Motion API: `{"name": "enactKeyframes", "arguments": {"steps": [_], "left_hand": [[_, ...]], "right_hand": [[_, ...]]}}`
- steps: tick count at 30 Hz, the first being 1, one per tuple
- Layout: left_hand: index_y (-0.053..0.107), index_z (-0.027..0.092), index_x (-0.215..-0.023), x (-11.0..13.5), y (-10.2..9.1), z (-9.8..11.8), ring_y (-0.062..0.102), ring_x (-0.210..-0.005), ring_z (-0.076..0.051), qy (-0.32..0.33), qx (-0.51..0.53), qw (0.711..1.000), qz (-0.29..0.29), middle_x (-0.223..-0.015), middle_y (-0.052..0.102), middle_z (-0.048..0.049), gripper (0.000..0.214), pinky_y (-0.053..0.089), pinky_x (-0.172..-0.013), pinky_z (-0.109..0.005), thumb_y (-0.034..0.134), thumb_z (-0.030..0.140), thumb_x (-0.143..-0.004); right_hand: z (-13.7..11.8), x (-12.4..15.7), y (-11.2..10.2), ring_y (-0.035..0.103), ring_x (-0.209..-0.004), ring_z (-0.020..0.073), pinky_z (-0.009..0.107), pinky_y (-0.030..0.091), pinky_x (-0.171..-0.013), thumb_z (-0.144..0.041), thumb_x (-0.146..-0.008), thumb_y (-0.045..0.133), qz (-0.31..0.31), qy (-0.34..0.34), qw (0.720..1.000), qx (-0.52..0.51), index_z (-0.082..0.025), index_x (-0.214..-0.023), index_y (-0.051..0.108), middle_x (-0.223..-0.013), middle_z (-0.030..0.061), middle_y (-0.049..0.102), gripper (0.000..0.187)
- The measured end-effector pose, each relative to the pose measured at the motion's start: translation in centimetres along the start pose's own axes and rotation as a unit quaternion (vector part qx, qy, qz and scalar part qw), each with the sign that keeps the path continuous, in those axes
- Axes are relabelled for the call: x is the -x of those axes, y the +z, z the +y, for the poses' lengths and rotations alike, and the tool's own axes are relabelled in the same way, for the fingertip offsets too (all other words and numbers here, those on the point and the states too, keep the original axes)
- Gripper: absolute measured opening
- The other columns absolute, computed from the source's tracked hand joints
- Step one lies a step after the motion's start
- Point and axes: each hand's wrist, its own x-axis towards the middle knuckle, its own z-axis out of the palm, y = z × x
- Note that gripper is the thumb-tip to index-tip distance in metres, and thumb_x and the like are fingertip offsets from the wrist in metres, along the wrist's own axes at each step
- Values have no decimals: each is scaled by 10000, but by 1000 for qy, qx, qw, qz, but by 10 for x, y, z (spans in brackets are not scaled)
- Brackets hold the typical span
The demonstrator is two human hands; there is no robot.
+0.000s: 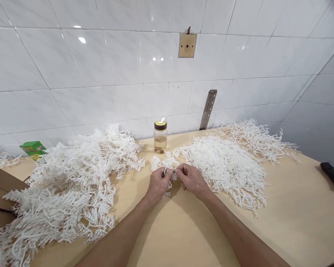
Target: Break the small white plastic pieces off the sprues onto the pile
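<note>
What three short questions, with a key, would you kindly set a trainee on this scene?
1. Multiple choice: what colour is the top of the lid on the jar?
A) blue
B) yellow
C) red

2. True or false: the left hand and the right hand are at opposite ends of the table.

3. Fill in the blank: the green box is nearer the ___ edge of the picture.

Key:
1. B.
2. False; they are close together at some white strands.
3. left.
</note>
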Motion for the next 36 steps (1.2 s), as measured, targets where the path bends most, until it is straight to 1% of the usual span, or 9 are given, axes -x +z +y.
{"name": "enactKeyframes", "arguments": {"steps": [9,12,16,21,23,28,32,34,36], "left_hand": [[510,179,-623,1,0,-1,390,-549,-103,7,-35,999,20,-560,445,40,315,317,-538,-228,637,425,-774],[501,178,-603,1,-1,2,378,-545,-101,5,-46,999,2,-554,433,39,311,307,-534,-232,624,407,-775],[520,173,-592,-1,-1,5,383,-536,-101,-6,-47,998,-42,-543,438,36,309,297,-525,-231,634,414,-747],[507,174,-582,-2,-1,2,348,-531,-91,-21,2,999,-41,-539,422,39,319,264,-512,-225,665,413,-721],[522,175,-609,0,-1,2,351,-529,-89,-31,24,998,-50,-549,440,38,314,273,-514,-225,680,423,-718],[506,180,-610,4,-2,3,314,-516,-83,-37,37,999,13,-542,397,48,368,250,-491,-225,698,475,-718],[486,183,-600,4,-2,4,291,-509,-79,-39,30,999,21,-541,359,56,386,240,-488,-224,697,481,-722],[512,179,-614,4,-2,5,300,-506,-81,-42,31,998,23,-539,370,56,364,255,-493,-225,688,476,-730],[556,170,-640,5,-1,6,347,-522,-88,-42,35,998,22,-557,433,42,338,290,-509,-226,685,468,-734]], "right_hand": [[4,1,-3,503,-376,113,227,418,-413,-446,-857,538,-17,-8,1000,2,-194,-807,634,-504,-43,560,274],[6,0,-3,514,-400,123,241,430,-445,-417,-867,525,-7,-19,999,25,-192,-823,642,-510,-38,562,258],[7,-2,2,589,-583,152,263,466,-587,-287,-829,541,57,-88,986,133,-188,-808,659,-682,20,666,155],[11,-9,6,583,-713,176,291,451,-714,-210,-833,492,108,-196,946,233,-184,-769,617,-783,70,665,143],[14,-13,3,575,-697,180,296,447,-702,-210,-829,482,134,-182,945,236,-183,-760,606,-780,76,660,144],[20,-16,-17,554,-591,163,299,452,-684,-291,-823,523,197,-86,953,215,-194,-774,625,-701,40,652,149],[18,-16,-29,538,-558,141,313,468,-694,-267,-792,549,240,-120,939,214,-167,-876,645,-872,84,683,163],[14,-14,-29,525,-539,123,312,477,-686,-266,-803,541,226,-148,940,206,-165,-934,659,-1020,110,683,203],[9,-12,-26,540,-551,132,306,481,-665,-311,-842,527,178,-147,954,192,-183,-921,684,-991,94,704,217]]}}
